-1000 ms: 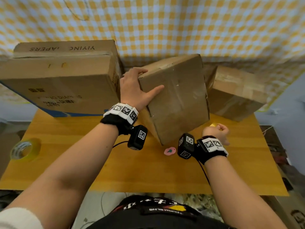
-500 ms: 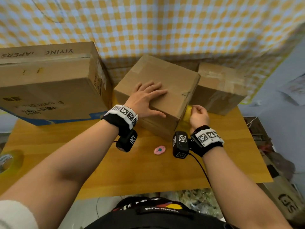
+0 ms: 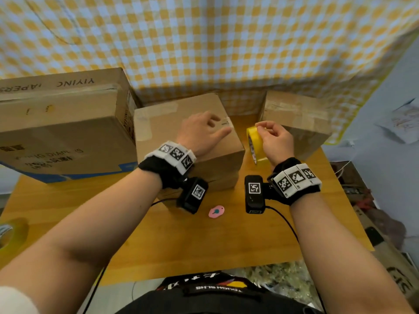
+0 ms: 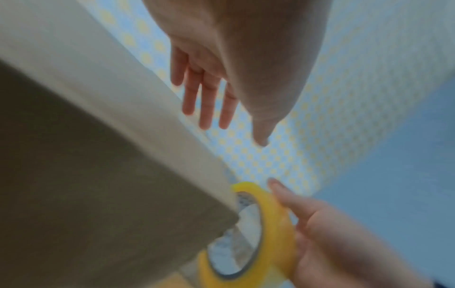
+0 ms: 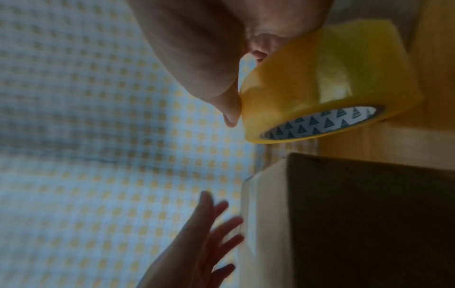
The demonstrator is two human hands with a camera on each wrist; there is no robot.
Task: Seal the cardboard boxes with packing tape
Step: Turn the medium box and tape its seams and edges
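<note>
A mid-size cardboard box [image 3: 163, 134] stands flat on the wooden table [image 3: 204, 241], old tape strips on its top. My left hand [image 3: 215, 126] is over the box's right top, fingers straight and spread [image 4: 209, 101]; I cannot tell if they touch it. My right hand [image 3: 263, 132] grips a yellow roll of packing tape [image 3: 253, 143] upright, just right of the box's top edge. In the right wrist view the tape roll [image 5: 320, 83] is held between thumb and fingers above the box [image 5: 357, 224]. In the left wrist view the roll [image 4: 261, 230] sits at the box's corner [image 4: 98, 175].
A large printed cardboard box [image 3: 63, 130] fills the back left. Another taped box [image 3: 297, 118] stands at the back right. A small pink object [image 3: 216, 211] lies near the table's middle, and a second tape roll [image 3: 11, 232] at the far left edge. Checkered cloth hangs behind.
The middle box went from tilted on edge to flat on the table. My left hand shifted to the box's right top. My right hand raised the tape roll beside the box's right edge.
</note>
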